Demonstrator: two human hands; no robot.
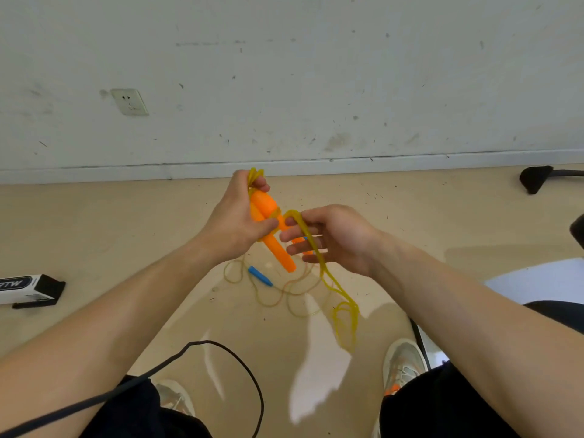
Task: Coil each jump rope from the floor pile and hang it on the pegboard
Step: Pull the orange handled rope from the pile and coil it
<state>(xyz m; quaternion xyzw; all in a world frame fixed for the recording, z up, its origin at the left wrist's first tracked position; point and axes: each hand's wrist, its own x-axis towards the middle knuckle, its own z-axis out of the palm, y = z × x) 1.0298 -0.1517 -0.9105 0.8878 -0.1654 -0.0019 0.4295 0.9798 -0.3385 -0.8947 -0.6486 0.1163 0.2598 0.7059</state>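
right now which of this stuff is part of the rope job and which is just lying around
Job: orange handles gripped by left hand; yellow cord draped over right hand; blue-handled rope on the floor.
Lying about: black cable, black-and-white box, wall socket.

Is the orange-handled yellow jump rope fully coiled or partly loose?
Partly loose: the left hand grips the orange plastic handles and some loops; the yellow cord drapes over the right hand, dangling below.

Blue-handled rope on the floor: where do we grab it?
Probably the blue handle, at mid-length, from straight above, pinching across its width. It lies flat and uncovered; the thin cord around it sprawls in loose loops, harder to pinch.
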